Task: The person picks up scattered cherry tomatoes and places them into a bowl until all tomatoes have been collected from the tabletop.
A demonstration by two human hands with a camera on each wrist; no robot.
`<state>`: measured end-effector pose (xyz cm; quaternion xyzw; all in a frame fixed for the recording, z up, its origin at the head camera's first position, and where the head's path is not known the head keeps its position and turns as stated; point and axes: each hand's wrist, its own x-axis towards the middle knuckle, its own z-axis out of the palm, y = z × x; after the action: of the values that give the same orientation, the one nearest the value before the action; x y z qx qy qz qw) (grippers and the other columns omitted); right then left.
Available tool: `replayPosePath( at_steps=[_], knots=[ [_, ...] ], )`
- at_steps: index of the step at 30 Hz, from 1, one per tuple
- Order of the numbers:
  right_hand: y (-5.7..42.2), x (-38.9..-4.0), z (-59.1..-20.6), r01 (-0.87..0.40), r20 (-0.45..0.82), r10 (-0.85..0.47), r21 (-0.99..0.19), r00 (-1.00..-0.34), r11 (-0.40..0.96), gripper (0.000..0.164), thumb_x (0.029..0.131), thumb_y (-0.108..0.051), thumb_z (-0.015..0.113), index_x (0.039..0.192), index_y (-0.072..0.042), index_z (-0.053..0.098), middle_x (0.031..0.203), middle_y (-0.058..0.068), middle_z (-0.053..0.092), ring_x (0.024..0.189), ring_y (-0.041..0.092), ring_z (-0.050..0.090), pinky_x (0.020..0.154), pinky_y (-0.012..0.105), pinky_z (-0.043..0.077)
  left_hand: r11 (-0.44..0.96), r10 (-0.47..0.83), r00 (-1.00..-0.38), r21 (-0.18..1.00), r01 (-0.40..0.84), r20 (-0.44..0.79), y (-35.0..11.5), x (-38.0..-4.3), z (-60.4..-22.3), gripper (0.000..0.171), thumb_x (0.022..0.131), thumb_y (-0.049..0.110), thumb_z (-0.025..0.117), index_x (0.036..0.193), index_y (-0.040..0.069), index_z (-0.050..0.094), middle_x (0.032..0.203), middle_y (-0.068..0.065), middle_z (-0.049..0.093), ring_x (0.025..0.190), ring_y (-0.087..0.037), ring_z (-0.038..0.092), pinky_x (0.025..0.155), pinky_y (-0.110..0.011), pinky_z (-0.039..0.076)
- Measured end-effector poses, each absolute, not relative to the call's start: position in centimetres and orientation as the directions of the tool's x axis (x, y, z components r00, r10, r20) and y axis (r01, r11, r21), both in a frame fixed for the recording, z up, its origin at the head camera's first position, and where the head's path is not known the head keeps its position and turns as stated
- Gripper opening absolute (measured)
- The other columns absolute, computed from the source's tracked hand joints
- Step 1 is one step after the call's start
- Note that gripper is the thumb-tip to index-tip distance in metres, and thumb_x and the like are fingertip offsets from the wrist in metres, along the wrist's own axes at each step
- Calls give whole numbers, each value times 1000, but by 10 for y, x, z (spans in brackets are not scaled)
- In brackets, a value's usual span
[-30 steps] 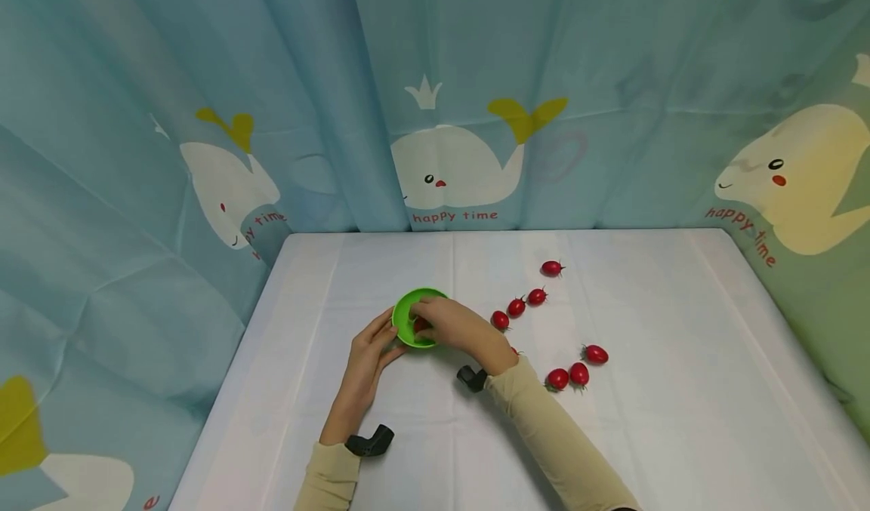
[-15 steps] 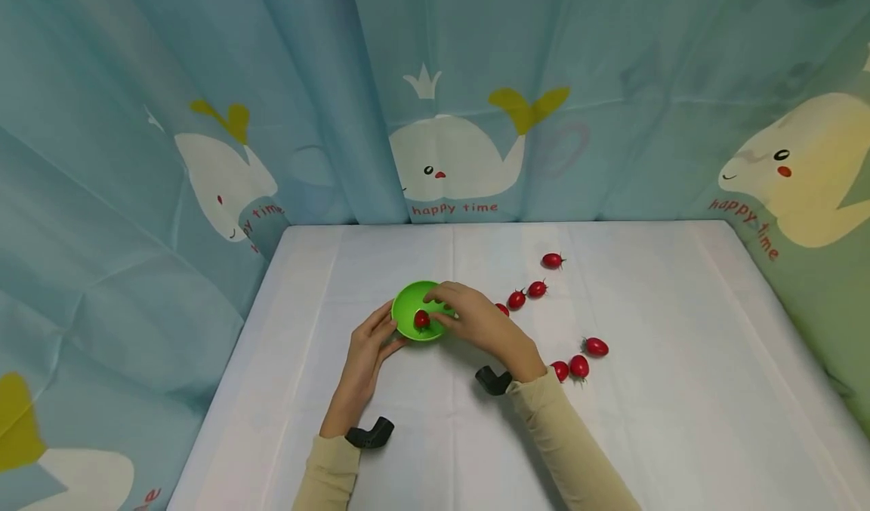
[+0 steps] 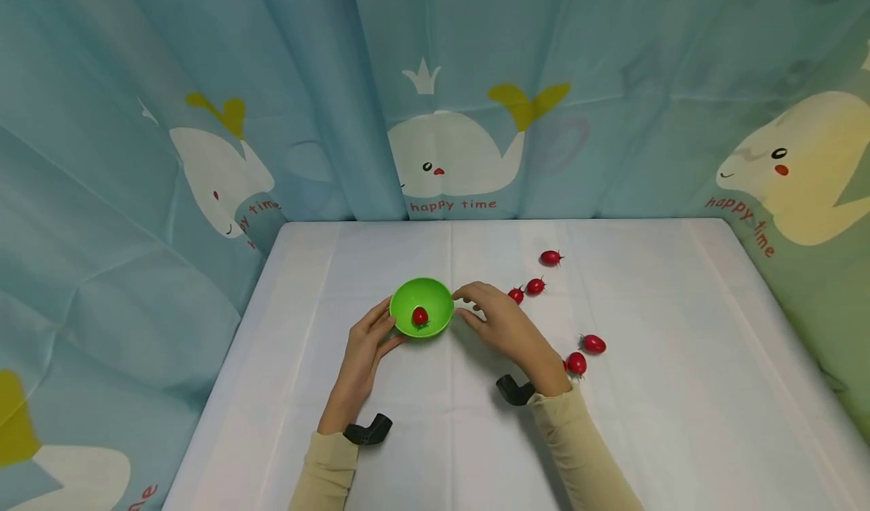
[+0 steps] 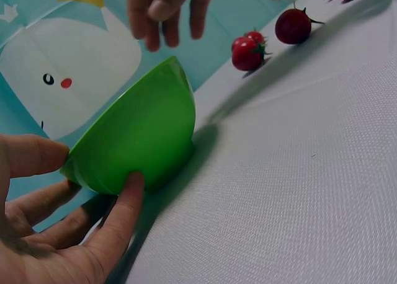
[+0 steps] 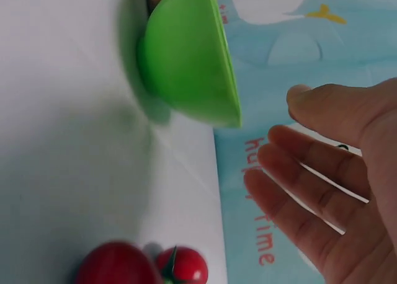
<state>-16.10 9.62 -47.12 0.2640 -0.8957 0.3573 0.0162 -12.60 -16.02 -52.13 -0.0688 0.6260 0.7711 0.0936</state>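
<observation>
A green bowl [image 3: 436,300] sat nearer the left edge of the table [image 3: 680,405] than the right, one cherry tomato [image 3: 420,315] inside. Loose tomatoes [image 3: 536,286] lay to its right, three trailing toward the far edge, others closer to the person. The right hand [image 3: 499,321], empty, fingers and thumb apart, stood between bowl and tomatoes, overlapping one; its wrist hid most of another. The left hand [image 3: 363,354] held the bowl's left side. Each wrist wore a black device [image 3: 370,429]. Past the far edge hung a whale-printed curtain [image 3: 326,118] reading "happy time" in red, the leftmost copy partly lost.
</observation>
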Motion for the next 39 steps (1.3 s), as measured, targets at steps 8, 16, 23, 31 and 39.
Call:
replayPosePath(
  at_steps=[8,16,23,31,39],
  knots=[
    [113,-163,-480,-429,171,-415,-595,-894,679,28,91,-14,71,119,-10,66,116,4,68,92,17,62,83,34,59,-192,62,-968,948,-252,-245,-161,-126,-520,46,103,19,53,148,20,44,151,-3,45,139,-20,46,101,-29,56],
    [126,-166,-482,-433,181,-404,-556,-896,710,29,88,-11,73,116,-7,67,114,9,69,98,21,61,89,39,58,-190,62,-972,953,-236,-228,-160,-128,-519,45,103,20,53,147,20,44,151,-3,45,139,-20,46,100,-28,56],
    [134,-167,-486,-393,118,-397,-548,-910,739,29,88,-7,72,116,-5,67,115,11,69,108,27,62,97,43,57,-192,56,-969,950,-248,-241,-161,-125,-521,46,102,20,53,147,20,44,151,-3,45,139,-20,46,100,-28,56],
    [133,-164,-491,-358,37,-412,-573,-910,738,32,85,-5,75,116,-4,67,113,12,68,101,23,62,92,41,59,-193,27,-963,943,-270,-270,-162,-116,-522,45,101,21,56,145,21,47,150,-1,47,138,-20,47,99,-26,56],
    [133,-166,-495,-371,56,-419,-580,-906,725,29,84,-1,74,112,-3,67,109,10,67,100,22,62,92,40,58,-198,45,-969,949,-247,-243,-161,-121,-524,46,101,24,56,146,20,46,150,-1,45,139,-20,46,101,-28,56]
  ],
)
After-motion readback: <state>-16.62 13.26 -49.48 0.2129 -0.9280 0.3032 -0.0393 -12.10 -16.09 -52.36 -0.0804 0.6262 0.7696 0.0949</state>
